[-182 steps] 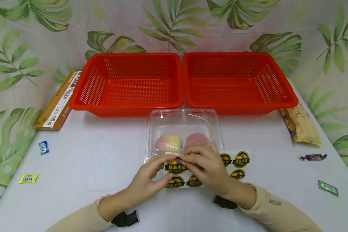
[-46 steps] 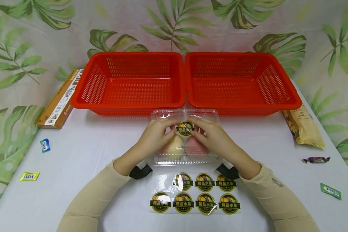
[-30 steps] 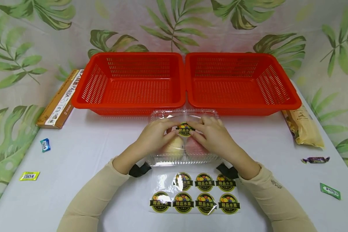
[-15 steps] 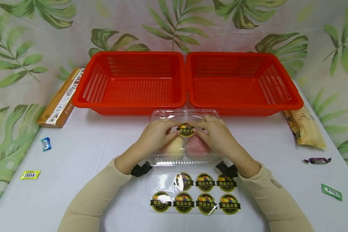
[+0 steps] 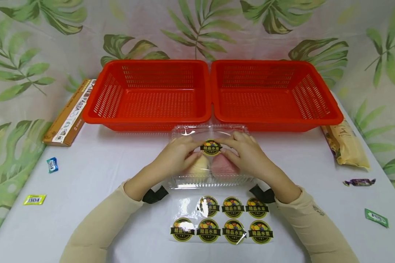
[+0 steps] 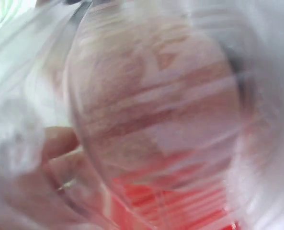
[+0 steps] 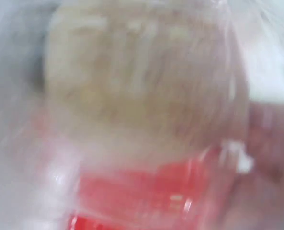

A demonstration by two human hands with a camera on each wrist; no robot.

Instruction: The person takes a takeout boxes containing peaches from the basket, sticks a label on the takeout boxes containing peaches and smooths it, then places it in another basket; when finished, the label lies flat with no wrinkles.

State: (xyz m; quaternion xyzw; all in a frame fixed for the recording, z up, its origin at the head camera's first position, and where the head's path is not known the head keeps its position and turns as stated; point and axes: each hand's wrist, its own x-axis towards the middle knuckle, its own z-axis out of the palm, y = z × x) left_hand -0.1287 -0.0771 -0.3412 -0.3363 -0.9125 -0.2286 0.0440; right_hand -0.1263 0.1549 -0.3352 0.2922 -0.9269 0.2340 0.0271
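Note:
A round black, gold and fruit-printed sticker [image 5: 211, 147] lies on the lid of a clear plastic clamshell box [image 5: 210, 183]. My left hand [image 5: 175, 155] reaches in from the left, its extended index finger pressing the sticker's edge. From the other side, my right hand [image 5: 248, 154] touches the opposite edge with index finger and thumb. Through the lid show a pale yellow peach [image 5: 198, 166] and a pinkish one [image 5: 224, 165]. Both wrist views are blurred; each looks through plastic at a peach [image 6: 156, 96]. Nearer me lies a sheet of matching stickers [image 5: 184, 210].
Two red baskets [image 5: 151, 119] stand side by side behind the box. A pasta box [image 5: 69, 115] lies at the left and a yellowish packet [image 5: 347, 146] at the right. Small wrapped sweets, such as a yellow one [image 5: 34, 199], lie toward both sides.
The sticker came off the sheet and onto the lid, which is now down; the sheet sits nearer me. In the last second the fingers have shifted slightly along the sticker's edges.

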